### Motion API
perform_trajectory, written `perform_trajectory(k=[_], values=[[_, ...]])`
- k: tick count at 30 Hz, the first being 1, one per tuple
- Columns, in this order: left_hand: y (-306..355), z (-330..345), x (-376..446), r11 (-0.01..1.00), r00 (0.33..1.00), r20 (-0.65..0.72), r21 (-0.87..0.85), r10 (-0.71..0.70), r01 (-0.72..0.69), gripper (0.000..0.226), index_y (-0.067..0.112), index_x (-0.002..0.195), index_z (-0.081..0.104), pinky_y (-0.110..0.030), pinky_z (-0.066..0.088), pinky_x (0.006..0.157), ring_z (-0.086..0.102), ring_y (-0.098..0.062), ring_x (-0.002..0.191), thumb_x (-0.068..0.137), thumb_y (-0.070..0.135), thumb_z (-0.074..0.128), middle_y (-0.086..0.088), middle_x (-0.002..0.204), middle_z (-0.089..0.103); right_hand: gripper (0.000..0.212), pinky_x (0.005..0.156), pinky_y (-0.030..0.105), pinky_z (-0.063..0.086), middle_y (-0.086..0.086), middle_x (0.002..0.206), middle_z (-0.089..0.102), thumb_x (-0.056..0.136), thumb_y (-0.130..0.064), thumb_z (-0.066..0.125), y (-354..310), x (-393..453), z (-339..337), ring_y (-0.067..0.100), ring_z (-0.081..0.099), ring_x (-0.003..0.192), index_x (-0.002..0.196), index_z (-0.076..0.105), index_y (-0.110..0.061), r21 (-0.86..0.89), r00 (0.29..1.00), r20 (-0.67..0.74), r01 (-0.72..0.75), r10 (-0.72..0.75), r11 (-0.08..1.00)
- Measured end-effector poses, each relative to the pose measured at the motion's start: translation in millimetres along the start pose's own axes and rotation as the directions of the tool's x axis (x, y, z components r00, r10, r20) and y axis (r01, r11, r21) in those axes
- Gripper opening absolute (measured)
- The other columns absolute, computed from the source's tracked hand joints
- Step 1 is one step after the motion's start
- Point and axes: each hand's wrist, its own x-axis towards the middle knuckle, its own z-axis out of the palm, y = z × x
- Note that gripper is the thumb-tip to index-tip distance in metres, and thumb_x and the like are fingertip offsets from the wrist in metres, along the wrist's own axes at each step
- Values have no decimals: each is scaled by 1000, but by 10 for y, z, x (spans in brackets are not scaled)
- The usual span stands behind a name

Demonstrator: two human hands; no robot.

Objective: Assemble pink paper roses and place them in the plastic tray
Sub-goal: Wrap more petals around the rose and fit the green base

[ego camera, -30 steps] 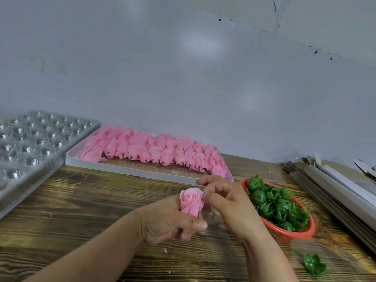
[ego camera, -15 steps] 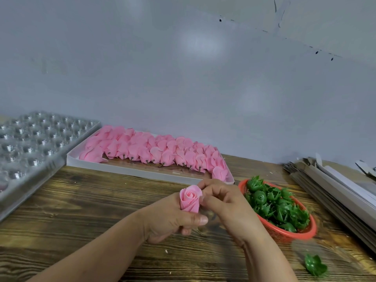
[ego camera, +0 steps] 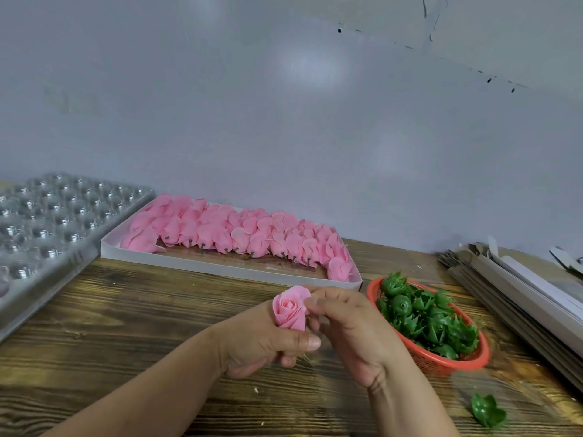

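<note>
A pink paper rose (ego camera: 289, 308) stands upright above the wooden table, low in the middle of the view. My left hand (ego camera: 262, 342) grips its base, thumb across the front. My right hand (ego camera: 350, 329) pinches the rose's right outer petal with curled fingertips. The clear plastic tray (ego camera: 47, 222) with round cups lies at the far left. A white box (ego camera: 220, 266) behind my hands holds several pink rose heads (ego camera: 236, 231). The rose's underside is hidden by my fingers.
A red basket (ego camera: 454, 364) full of green plastic calyxes (ego camera: 426, 316) sits just right of my hands. One loose green calyx (ego camera: 487, 410) lies on the table at the lower right. A stack of flat grey cardboard (ego camera: 520, 294) lines the right edge.
My right fingers have shifted slightly along the rose's right petal. The rose now faces more toward me and looks fuller. Both hands stay in the same place.
</note>
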Motion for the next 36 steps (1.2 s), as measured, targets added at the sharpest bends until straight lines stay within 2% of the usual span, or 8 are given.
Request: perform_trajectory(k=[2,4,7,9,14,20,32,36], values=[[-4,7,-2,1000,1000,26,-11,4,-4,18,10,91,49,-18,36,51,39,-6,53,85,0,63,5,62,46,21,60,24,47,3,65,63,80,-2,62,-31,-20,-13,16,55,61,60,59,1,-61,998,17,55,-54,997],[-8,8,0,999,999,38,-34,-7,8,25,11,98,48,-17,35,51,39,-5,53,81,4,65,8,63,48,24,60,19,47,1,86,70,79,-2,61,-59,-28,-26,16,57,72,56,65,-7,-168,993,21,118,-116,979],[-12,-11,5,991,998,64,-125,-27,35,34,19,109,51,-14,34,49,40,-1,51,81,3,63,12,61,53,13,73,18,49,-6,108,68,67,-9,61,-59,-39,-58,17,63,91,65,73,-16,-280,985,37,175,-171,944],[-9,-17,3,986,995,98,-162,-33,49,33,25,104,60,-13,33,47,40,1,49,81,1,63,13,61,52,14,83,22,49,-6,112,65,64,-7,64,-36,-46,-69,14,63,102,67,72,-18,-290,976,71,216,-205,932],[-5,-36,6,974,992,123,-216,-41,67,26,17,84,49,-11,31,43,37,1,46,70,9,69,10,58,43,10,97,32,45,-2,112,64,64,-12,74,-20,-39,-78,18,61,108,69,70,-20,-363,955,83,294,-283,884],[-5,-67,-4,965,993,114,-255,-38,66,26,18,76,46,-11,32,41,36,0,45,70,4,67,7,57,39,9,83,10,43,-1,111,62,67,-11,75,-43,-51,-68,6,62,101,70,68,-15,-430,940,114,338,-321,837],[-23,-73,9,970,997,53,-235,-48,59,34,19,78,40,-13,31,40,34,-1,45,69,-5,62,6,61,42,17,92,25,45,-4,107,63,70,5,73,-12,-32,-33,12,61,101,73,67,-10,-458,941,110,333,-319,825],[-13,-67,16,983,998,34,-173,-49,54,34,21,75,40,-12,30,40,32,-3,48,71,-9,56,4,66,40,12,85,31,48,-4,106,64,65,-3,70,-15,-27,-13,17,63,92,67,65,-14,-438,954,89,296,-287,849]])
